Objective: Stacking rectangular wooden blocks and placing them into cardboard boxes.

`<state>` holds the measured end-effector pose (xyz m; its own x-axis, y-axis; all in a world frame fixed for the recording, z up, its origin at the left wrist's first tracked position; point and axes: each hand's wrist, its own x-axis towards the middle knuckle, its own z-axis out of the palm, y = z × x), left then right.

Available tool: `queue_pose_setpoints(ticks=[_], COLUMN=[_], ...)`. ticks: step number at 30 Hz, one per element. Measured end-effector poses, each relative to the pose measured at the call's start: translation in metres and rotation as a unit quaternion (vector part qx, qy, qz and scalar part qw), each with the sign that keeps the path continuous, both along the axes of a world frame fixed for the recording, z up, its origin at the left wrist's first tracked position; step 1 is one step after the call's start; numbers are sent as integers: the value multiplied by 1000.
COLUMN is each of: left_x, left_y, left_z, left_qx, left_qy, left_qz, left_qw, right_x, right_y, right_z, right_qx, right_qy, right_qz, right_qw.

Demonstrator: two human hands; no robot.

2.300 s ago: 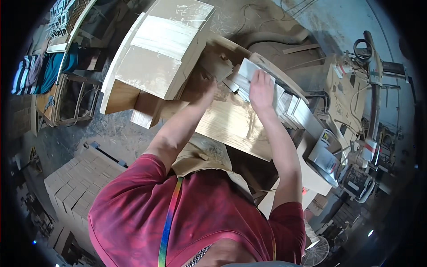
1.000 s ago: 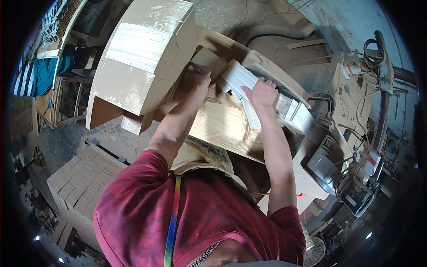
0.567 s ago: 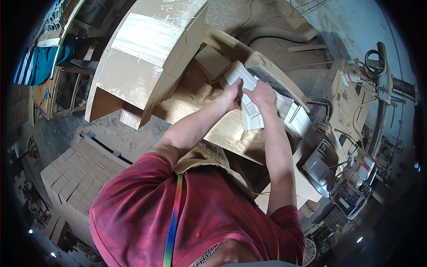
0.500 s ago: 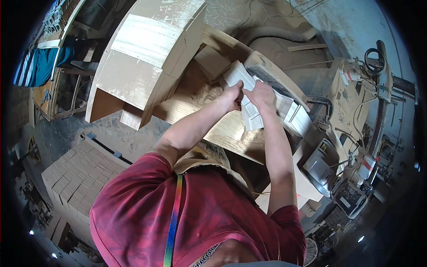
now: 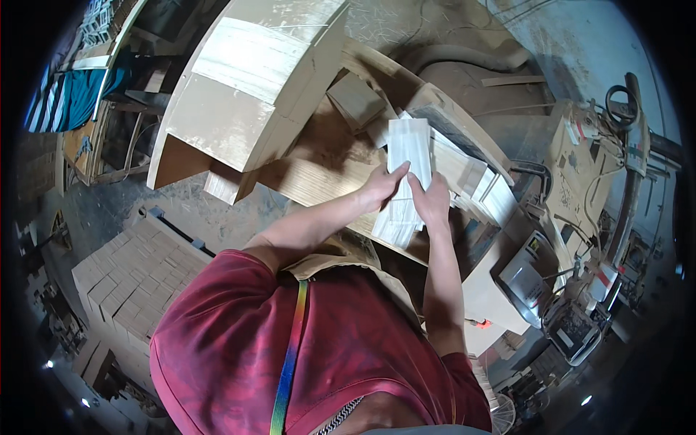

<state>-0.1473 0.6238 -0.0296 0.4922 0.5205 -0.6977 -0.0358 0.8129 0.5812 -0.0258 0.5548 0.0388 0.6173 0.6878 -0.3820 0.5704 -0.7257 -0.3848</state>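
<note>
Between my two hands is a small stack of pale, flat wood pieces (image 5: 409, 143), held lengthwise in front of me. My left hand (image 5: 383, 187) grips its left edge with the thumb on top. On the right edge my right hand (image 5: 433, 201) is closed in the same way, its thumb also pressing the upper face. More pale wood pieces (image 5: 395, 226) stick out beneath the stack, toward my body. The fingers under the wood are hidden. Further wood pieces (image 5: 458, 163) lie just right of my hands, against a raised wooden side board (image 5: 464, 130).
A wooden bench surface (image 5: 308, 177) runs under my forearms, with square wood pieces (image 5: 357, 100) behind. A curved wooden box (image 5: 232, 109) stands at left. Stacked wood blocks (image 5: 141, 275) fill the lower left. On the right is a machine with a metal frame (image 5: 623, 174); a thick hose (image 5: 464, 56) lies behind.
The stack has turned to point away from me and come slightly nearer. Both hands have moved down toward my body and now grip its opposite long edges.
</note>
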Motion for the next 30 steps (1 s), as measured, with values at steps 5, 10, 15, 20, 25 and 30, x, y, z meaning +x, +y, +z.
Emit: queue_pose_setpoints(ticks=[5, 10, 15, 20, 25, 30], left_x=[-35, -43, -71, -41, -53, -105], left_y=[35, 109, 175, 153, 139, 134], left_z=[24, -22, -87, -79, -78, -142], left_qx=[61, 9, -92, -164, -209, -223], left_qy=[59, 100, -12, 15, -59, -339], left_qz=[8, 43, 139, 99, 92, 52], left_qw=[996, 994, 986, 981, 972, 913], right_x=[-20, 1, -24, 0, -12, -59], right_y=[36, 138, 200, 189, 179, 161], right_z=[10, -43, -92, -105, -85, -71], right_qx=[117, 90, -50, -12, -96, -31], right_qy=[128, 54, -129, -73, 31, -30], right_qz=[26, 170, 290, 151, 207, 223], right_qw=[984, 980, 947, 986, 973, 974])
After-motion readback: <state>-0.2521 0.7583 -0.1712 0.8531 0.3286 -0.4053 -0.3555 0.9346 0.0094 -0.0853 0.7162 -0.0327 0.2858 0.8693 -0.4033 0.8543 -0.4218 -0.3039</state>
